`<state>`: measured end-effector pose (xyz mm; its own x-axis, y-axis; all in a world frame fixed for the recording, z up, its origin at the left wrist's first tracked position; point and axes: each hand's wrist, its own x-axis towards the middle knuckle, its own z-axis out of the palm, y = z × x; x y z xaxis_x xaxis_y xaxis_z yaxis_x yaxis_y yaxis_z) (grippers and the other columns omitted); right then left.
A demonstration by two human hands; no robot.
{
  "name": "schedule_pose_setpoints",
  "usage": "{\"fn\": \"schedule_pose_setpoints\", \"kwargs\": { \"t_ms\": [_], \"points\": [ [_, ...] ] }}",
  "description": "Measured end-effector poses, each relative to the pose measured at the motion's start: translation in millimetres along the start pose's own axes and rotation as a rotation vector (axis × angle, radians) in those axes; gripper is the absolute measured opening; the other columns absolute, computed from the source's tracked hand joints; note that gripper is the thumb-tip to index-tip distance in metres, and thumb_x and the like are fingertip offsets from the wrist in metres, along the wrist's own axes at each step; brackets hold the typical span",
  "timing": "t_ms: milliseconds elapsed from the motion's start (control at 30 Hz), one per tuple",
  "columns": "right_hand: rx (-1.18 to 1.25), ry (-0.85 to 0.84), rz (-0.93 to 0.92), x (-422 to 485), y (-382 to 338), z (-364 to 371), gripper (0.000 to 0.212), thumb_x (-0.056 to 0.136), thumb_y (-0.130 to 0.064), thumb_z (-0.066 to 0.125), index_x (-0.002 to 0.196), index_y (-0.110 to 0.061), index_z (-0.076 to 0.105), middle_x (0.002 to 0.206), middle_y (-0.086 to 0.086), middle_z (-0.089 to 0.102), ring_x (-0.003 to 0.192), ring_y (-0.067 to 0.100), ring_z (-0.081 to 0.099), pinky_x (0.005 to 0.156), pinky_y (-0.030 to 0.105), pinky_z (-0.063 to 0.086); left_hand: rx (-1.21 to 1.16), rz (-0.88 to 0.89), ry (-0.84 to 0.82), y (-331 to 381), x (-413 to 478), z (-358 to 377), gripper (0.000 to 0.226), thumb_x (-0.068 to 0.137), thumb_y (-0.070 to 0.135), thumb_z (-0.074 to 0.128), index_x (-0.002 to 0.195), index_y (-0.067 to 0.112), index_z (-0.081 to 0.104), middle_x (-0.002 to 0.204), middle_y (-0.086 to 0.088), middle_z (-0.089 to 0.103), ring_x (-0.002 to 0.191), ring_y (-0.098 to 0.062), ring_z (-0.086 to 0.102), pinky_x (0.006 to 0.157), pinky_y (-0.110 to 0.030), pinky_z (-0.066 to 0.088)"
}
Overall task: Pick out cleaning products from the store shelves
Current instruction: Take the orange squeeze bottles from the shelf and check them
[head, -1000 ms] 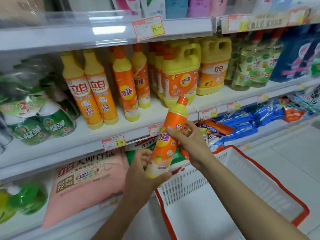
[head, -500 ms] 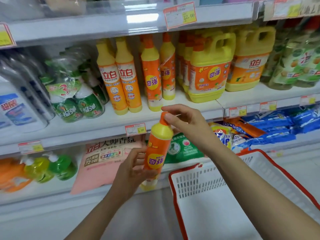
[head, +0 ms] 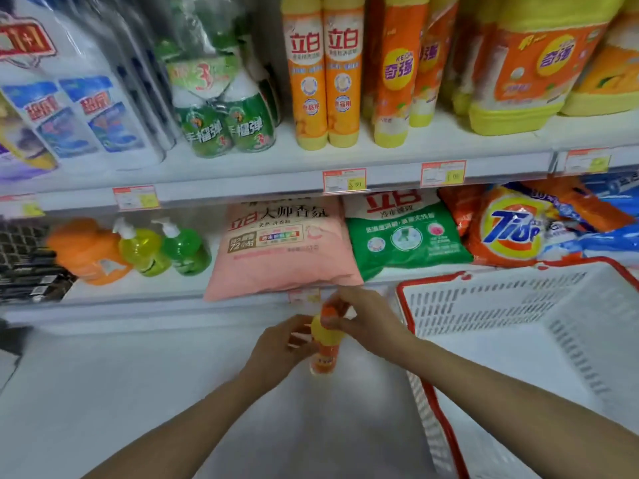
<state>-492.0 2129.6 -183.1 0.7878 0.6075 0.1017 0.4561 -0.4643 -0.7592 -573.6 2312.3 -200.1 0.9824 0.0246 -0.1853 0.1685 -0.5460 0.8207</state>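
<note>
An orange and yellow dish soap bottle (head: 325, 344) is held upright between my hands, low in front of the bottom shelf. My left hand (head: 276, 350) grips its body from the left. My right hand (head: 363, 323) wraps its fingers round the orange cap and neck from the right. The bottle's lower end shows below my hands. A white basket with a red rim (head: 518, 305) stands just right of my right wrist.
The upper shelf (head: 242, 167) holds matching orange bottles (head: 325, 70), yellow jugs (head: 525, 74), green bottles (head: 224, 115) and white refill packs (head: 79, 108). Below lie a pink bag (head: 280, 247), a green bag (head: 404, 233), a Tide bag (head: 511, 226) and pump bottles (head: 166, 247).
The bottle came down from shelf height to below the bottom shelf and now stands upright. My right hand closed round the cap. The view tilted down and moved closer.
</note>
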Motion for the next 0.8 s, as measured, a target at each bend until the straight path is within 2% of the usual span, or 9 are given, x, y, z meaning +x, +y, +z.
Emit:
{"fn": "schedule_pose_setpoints", "kwargs": {
  "t_ms": [67, 133, 233, 367, 500, 633, 700, 733, 800],
  "points": [
    [-0.01, -0.065, 0.029, -14, 15, 15, 0.02, 0.083, -0.032, 0.076, 0.096, -0.018, 0.069, 0.088, -0.008, 0.064, 0.079, 0.008, 0.06, 0.073, 0.026, 0.051, 0.004, -0.024, -0.026, -18, -6, 16, 0.031, 0.085, 0.02, 0.073, 0.115, 0.023, 0.065, 0.102, 0.006, 0.072, 0.089, -0.004, 0.069, 0.084, -0.024, 0.054],
    [-0.007, -0.12, 0.061, -27, 26, 23, 0.023, 0.082, -0.029, 0.078, 0.098, -0.015, 0.069, 0.09, -0.003, 0.066, 0.082, 0.013, 0.063, 0.074, 0.035, 0.056, 0.024, -0.052, -0.055, -32, -11, 33, 0.031, 0.084, 0.022, 0.075, 0.113, 0.021, 0.066, 0.102, 0.006, 0.073, 0.088, -0.006, 0.069, 0.084, -0.026, 0.054],
    [-0.015, -0.187, 0.08, -43, 32, 27, 0.024, 0.081, -0.027, 0.079, 0.096, -0.011, 0.071, 0.089, 0.004, 0.067, 0.083, 0.02, 0.063, 0.074, 0.045, 0.056, 0.04, -0.079, -0.088, -48, -16, 54, 0.031, 0.081, 0.022, 0.078, 0.109, 0.019, 0.067, 0.098, 0.006, 0.073, 0.086, -0.009, 0.069, 0.079, -0.022, 0.053],
    [0.006, -0.229, 0.096, -59, 31, 24, 0.024, 0.078, -0.025, 0.082, 0.09, -0.008, 0.071, 0.086, 0.007, 0.067, 0.081, 0.022, 0.064, 0.074, 0.047, 0.054, 0.04, -0.061, -0.129, -59, -22, 68, 0.031, 0.076, 0.026, 0.081, 0.104, 0.023, 0.068, 0.095, 0.013, 0.072, 0.083, -0.002, 0.066, 0.074, -0.013, 0.05],
    [-0.057, -0.317, 0.08, -67, 26, 18, 0.024, 0.078, -0.029, 0.082, 0.082, -0.011, 0.066, 0.088, 0.007, 0.068, 0.081, 0.022, 0.064, 0.073, 0.046, 0.052, 0.133, 0.013, -0.171, -60, -25, 68, 0.035, 0.072, 0.038, 0.083, 0.101, 0.026, 0.067, 0.093, 0.016, 0.071, 0.078, 0.004, 0.062, 0.073, -0.018, 0.05],
    [-0.153, -0.441, 0.109, -64, 18, 13, 0.027, 0.079, -0.034, 0.08, 0.091, -0.013, 0.068, 0.092, 0.003, 0.068, 0.083, 0.02, 0.062, 0.076, 0.043, 0.052, 0.323, 0.067, -0.324, -51, -23, 61, 0.041, 0.079, 0.049, 0.075, 0.111, 0.026, 0.063, 0.105, 0.012, 0.069, 0.094, -0.005, 0.062, 0.083, -0.026, 0.049],
    [-0.173, -0.488, 0.138, -60, 14, 11, 0.027, 0.079, -0.034, 0.08, 0.094, -0.014, 0.068, 0.097, 0.003, 0.069, 0.087, 0.019, 0.063, 0.079, 0.041, 0.053, 0.485, 0.13, -0.377, -40, -12, 46, 0.041, 0.084, 0.05, 0.068, 0.118, 0.027, 0.062, 0.115, 0.012, 0.066, 0.105, -0.008, 0.06, 0.088, -0.025, 0.045],
    [-0.175, -0.513, 0.151, -58, 13, 10, 0.028, 0.079, -0.033, 0.08, 0.096, -0.014, 0.068, 0.099, 0.003, 0.069, 0.089, 0.019, 0.064, 0.081, 0.04, 0.054, 0.537, 0.176, -0.346, -31, -4, 35, 0.038, 0.087, 0.048, 0.065, 0.118, 0.027, 0.062, 0.116, 0.012, 0.065, 0.107, -0.008, 0.059, 0.088, -0.024, 0.044],
    [-0.206, -0.552, 0.159, -54, 11, 6, 0.03, 0.081, -0.034, 0.078, 0.099, -0.014, 0.068, 0.104, 0.004, 0.069, 0.093, 0.019, 0.064, 0.083, 0.039, 0.053, 0.499, 0.278, -0.168, -3, 13, 6, 0.024, 0.09, 0.038, 0.064, 0.109, 0.024, 0.067, 0.11, 0.009, 0.067, 0.104, -0.012, 0.061, 0.086, -0.026, 0.045]
  ]
}}
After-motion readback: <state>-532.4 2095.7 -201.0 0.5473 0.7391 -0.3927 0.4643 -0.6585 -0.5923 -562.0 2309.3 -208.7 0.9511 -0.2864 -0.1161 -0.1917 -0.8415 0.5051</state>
